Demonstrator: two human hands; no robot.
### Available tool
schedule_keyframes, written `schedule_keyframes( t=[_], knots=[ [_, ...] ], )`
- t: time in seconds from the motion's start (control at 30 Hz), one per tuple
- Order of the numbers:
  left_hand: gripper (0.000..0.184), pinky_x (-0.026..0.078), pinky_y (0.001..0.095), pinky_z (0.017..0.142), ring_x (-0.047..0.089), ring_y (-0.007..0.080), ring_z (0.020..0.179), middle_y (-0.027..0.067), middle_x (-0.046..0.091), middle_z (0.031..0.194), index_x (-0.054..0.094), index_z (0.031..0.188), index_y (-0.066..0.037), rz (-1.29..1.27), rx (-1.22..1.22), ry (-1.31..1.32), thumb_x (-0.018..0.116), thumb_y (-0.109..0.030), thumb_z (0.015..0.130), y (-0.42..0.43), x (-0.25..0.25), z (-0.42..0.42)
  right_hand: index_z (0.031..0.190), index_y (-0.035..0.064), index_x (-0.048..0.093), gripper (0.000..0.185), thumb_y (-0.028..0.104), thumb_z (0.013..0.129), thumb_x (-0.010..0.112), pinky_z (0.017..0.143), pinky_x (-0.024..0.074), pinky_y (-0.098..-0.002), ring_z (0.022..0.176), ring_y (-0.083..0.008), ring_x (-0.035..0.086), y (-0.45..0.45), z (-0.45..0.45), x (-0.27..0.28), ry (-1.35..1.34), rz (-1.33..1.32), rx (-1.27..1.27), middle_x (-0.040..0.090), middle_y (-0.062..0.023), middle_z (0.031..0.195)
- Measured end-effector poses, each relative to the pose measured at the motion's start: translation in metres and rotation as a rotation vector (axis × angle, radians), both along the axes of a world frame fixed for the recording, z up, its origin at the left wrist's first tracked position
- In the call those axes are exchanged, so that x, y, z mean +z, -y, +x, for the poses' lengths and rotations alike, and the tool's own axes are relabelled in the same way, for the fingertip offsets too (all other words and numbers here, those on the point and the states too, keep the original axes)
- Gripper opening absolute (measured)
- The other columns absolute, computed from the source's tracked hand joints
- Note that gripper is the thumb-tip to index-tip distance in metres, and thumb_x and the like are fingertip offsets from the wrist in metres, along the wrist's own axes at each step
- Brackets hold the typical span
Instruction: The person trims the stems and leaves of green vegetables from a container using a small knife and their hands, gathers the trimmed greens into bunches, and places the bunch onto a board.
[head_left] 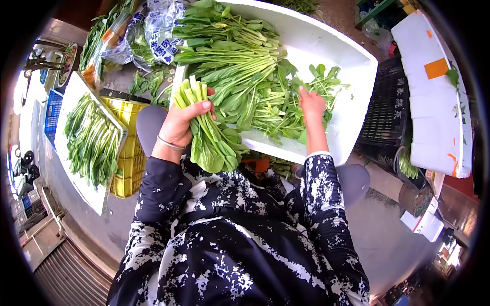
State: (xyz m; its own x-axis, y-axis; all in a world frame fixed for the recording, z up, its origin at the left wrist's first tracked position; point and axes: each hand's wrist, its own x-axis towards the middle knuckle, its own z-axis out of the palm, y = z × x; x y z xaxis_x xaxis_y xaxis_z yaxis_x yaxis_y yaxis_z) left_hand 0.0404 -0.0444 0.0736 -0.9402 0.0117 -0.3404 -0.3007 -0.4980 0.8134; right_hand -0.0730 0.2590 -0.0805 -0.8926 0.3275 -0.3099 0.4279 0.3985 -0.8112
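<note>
Over white box (349,58): holding right hand (312,104) half-curled, contents unclear, rim (374,66) rightward past open strip (353,104); clutching bunch (212,145) in left hand (178,122).

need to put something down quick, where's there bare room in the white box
Barest is the upper right of the white box, between the greens, the right hand and the far wall. The right end, past the leaf tips, is bare too. The left side is crowded: greens cover part of the rim.

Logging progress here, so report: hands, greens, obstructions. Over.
Left hand gripping bunch. Right hand at loose greens in white box. Nothing visibly blocking either hand.
</note>
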Motion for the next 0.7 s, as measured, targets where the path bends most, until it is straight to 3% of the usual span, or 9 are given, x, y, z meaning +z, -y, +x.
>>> schedule_keyframes(
  t=[0.03, 0.17, 0.33, 0.37, 0.47, 0.5, 0.6, 0.63, 0.7],
  knots=[
    [0.032, 0.048, 0.0285, 0.060, 0.057, 0.0191, 0.064, 0.0082, 0.055, 0.076, 0.051, 0.100, 0.000, -0.014, 0.024, -0.006, 0.064, -0.008, 0.072, -0.002, -0.001, -0.001, 0.087, -0.0037, 0.060, 0.029, 0.024, 0.078, 0.063, 0.054, 0.0471, -0.0291, 0.059, -0.0195, 0.061, 0.026, -0.003, 0.041, 0.038, -0.188, -0.047, 0.063, -0.0127, 0.076],
    [0.030, 0.049, 0.0293, 0.062, 0.058, 0.0189, 0.065, 0.0075, 0.056, 0.074, 0.052, 0.098, 0.000, 0.024, 0.008, 0.025, 0.064, -0.007, 0.072, 0.002, -0.003, -0.002, 0.082, -0.0033, 0.058, 0.025, 0.021, 0.082, 0.060, 0.046, 0.0434, -0.0241, 0.051, -0.0127, 0.058, 0.067, -0.034, 0.050, -0.040, -0.307, -0.032, 0.061, -0.0092, 0.069],
    [0.029, 0.049, 0.0296, 0.062, 0.058, 0.0186, 0.066, 0.0069, 0.057, 0.074, 0.053, 0.096, 0.000, 0.044, 0.066, 0.043, 0.066, -0.008, 0.071, 0.013, -0.007, 0.005, 0.079, -0.0091, 0.055, 0.044, 0.035, 0.079, 0.061, 0.043, 0.0441, -0.0269, 0.043, -0.0167, 0.057, 0.108, -0.066, 0.049, 0.133, -0.062, -0.018, 0.059, -0.0099, 0.063],
    [0.029, 0.049, 0.0297, 0.062, 0.058, 0.0185, 0.065, 0.0067, 0.057, 0.074, 0.053, 0.096, 0.000, 0.048, 0.078, 0.052, 0.066, -0.008, 0.071, 0.015, -0.006, 0.006, 0.077, -0.0101, 0.055, 0.054, 0.043, 0.073, 0.064, 0.043, 0.0449, -0.0282, 0.043, -0.0177, 0.057, 0.114, -0.070, 0.048, 0.165, -0.017, -0.013, 0.058, -0.0099, 0.059],
    [0.029, 0.049, 0.0301, 0.063, 0.058, 0.0185, 0.066, 0.0065, 0.057, 0.074, 0.054, 0.095, -0.001, 0.058, 0.108, 0.071, 0.067, -0.008, 0.070, 0.024, -0.005, 0.011, 0.076, -0.0094, 0.056, 0.059, 0.047, 0.067, 0.068, 0.044, 0.0450, -0.0290, 0.042, -0.0181, 0.056, 0.130, -0.075, 0.053, 0.264, 0.079, 0.005, 0.058, -0.0097, 0.057],
    [0.030, 0.049, 0.0302, 0.063, 0.058, 0.0186, 0.066, 0.0066, 0.057, 0.074, 0.054, 0.095, -0.001, 0.059, 0.111, 0.076, 0.067, -0.008, 0.070, 0.027, -0.005, 0.012, 0.083, -0.0045, 0.057, 0.055, 0.044, 0.063, 0.073, 0.034, 0.0299, -0.0316, 0.037, -0.0148, 0.040, 0.133, -0.077, 0.051, 0.281, 0.052, -0.015, 0.052, -0.0075, 0.059],
    [0.030, 0.049, 0.0304, 0.063, 0.058, 0.0186, 0.067, 0.0070, 0.058, 0.075, 0.054, 0.096, -0.001, 0.063, 0.117, 0.064, 0.067, -0.008, 0.070, 0.034, -0.008, 0.014, 0.081, -0.0025, 0.058, 0.044, 0.036, 0.065, 0.072, 0.034, 0.0290, -0.0301, 0.039, -0.0139, 0.040, 0.132, -0.081, 0.032, 0.269, -0.027, -0.080, 0.051, -0.0071, 0.058],
    [0.029, 0.049, 0.0304, 0.063, 0.058, 0.0185, 0.067, 0.0069, 0.058, 0.075, 0.054, 0.095, -0.001, 0.061, 0.139, 0.066, 0.067, -0.009, 0.070, 0.034, -0.009, 0.014, 0.071, -0.0022, 0.054, 0.032, 0.026, 0.065, 0.067, 0.036, 0.0364, -0.0310, 0.037, -0.0163, 0.045, 0.127, -0.079, 0.034, 0.294, -0.102, -0.072, 0.053, -0.0091, 0.054],
    [0.029, 0.049, 0.0304, 0.062, 0.058, 0.0185, 0.067, 0.0069, 0.058, 0.075, 0.054, 0.095, -0.001, 0.065, 0.158, 0.068, 0.067, -0.009, 0.070, 0.034, -0.010, 0.015, 0.072, -0.0001, 0.053, 0.028, 0.024, 0.065, 0.067, 0.034, 0.0332, -0.0304, 0.037, -0.0152, 0.043, 0.122, -0.071, 0.039, 0.295, -0.205, -0.102, 0.052, -0.0080, 0.054]
  ],
)
